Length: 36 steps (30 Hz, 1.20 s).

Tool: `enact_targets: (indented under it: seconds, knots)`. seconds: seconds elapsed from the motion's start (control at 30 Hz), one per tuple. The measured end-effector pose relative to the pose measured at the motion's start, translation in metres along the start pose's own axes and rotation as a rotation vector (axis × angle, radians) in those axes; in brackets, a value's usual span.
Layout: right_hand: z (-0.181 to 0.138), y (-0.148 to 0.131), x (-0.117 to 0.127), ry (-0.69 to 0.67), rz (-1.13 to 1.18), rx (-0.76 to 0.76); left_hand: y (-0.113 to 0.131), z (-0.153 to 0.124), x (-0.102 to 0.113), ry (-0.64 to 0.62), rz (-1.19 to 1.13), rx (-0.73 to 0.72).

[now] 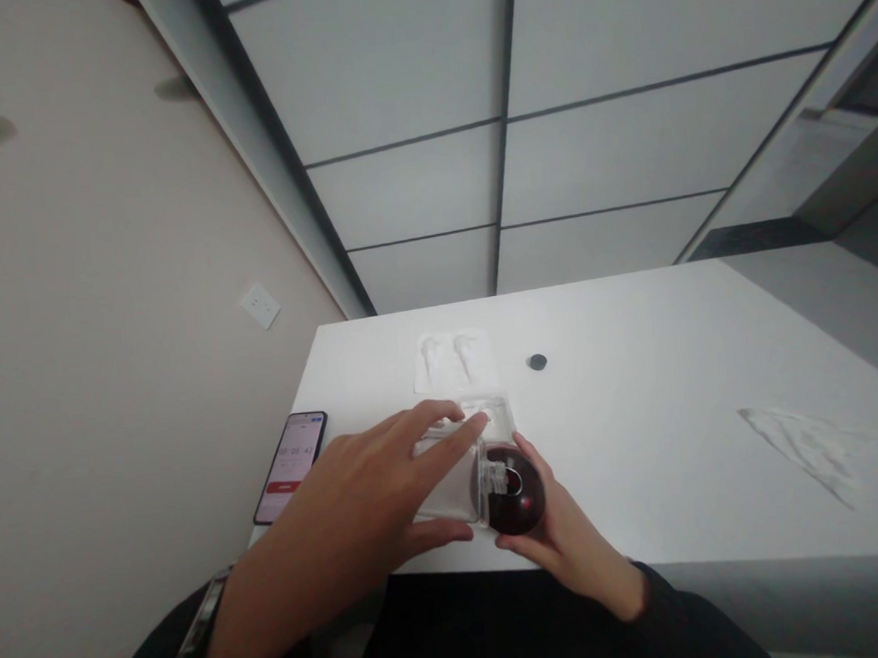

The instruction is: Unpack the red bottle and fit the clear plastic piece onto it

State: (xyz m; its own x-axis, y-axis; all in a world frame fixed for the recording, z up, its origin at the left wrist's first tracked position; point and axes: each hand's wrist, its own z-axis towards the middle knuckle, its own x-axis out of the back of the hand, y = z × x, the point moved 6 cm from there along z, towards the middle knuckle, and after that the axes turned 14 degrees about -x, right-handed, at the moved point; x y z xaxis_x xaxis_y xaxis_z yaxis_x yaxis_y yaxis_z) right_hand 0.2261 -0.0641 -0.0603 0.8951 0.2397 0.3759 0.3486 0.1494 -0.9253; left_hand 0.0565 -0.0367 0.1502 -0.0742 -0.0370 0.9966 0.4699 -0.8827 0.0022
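Near the front edge of the white table, my left hand [408,471] grips a clear square-sided bottle [451,494] lying on its side, fingers above and thumb below. Its threaded neck points right, against or just over a glossy dark red round container [517,504]. My right hand [562,531] cups that container from the right. Whether the neck touches it or goes into an opening I cannot tell. Just beyond the bottle is a clear rectangular tray [501,412], partly hidden by my left hand.
A white sheet with two raised shapes [452,360] lies farther back, with a small dark cap [538,361] to its right. At the left edge rests a phone [290,467] showing a timer. A folded white tissue [804,444] lies on the right of the table [639,395].
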Motion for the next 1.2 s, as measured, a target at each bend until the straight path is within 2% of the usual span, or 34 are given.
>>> enact_targets:
  seconds: [0.13,1.2]
  knots:
    - [0.0002,-0.0011,0.0002,0.005,0.011,0.005,-0.0002,0.0014,-0.0008,-0.034,-0.004,0.013]
    - [0.0012,-0.0028,0.0008,0.029,0.026,0.017,0.0047,0.0062,0.0065,-0.024,0.082,-0.018]
